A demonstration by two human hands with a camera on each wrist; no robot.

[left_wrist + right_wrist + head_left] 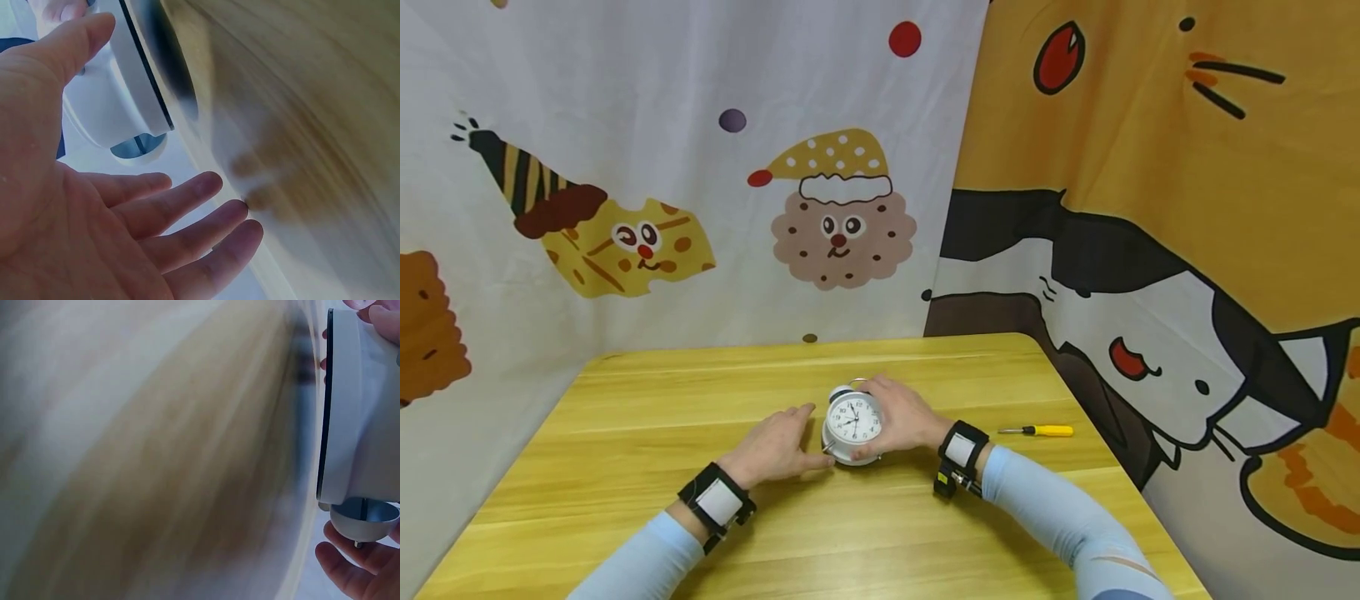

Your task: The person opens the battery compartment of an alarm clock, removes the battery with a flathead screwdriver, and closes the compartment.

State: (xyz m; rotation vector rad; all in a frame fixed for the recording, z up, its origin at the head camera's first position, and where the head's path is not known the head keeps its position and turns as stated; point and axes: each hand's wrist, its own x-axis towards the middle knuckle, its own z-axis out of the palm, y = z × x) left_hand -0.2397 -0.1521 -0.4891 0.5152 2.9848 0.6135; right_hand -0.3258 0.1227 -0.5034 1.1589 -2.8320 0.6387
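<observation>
A white twin-bell alarm clock [853, 419] is near the middle of the wooden table, its dial facing up toward the head camera. Around its right side, my right hand [904, 417] grips it, thumb low and fingers up by a bell. In the right wrist view, fingertips [350, 572] lie beside the bell cup [364, 519]. My left hand [777, 450] is just left of the clock, fingers extended and thumb spread toward its lower edge. The left wrist view has the open palm [81, 237] beside the clock's casing [106, 94]; whether the thumb touches it, I cannot tell.
A screwdriver with a yellow handle [1051, 431] lies on the table [700, 392] to the right, past the right wrist. Behind the table hangs a cartoon-printed curtain [662, 100]. Both wrists wear black straps.
</observation>
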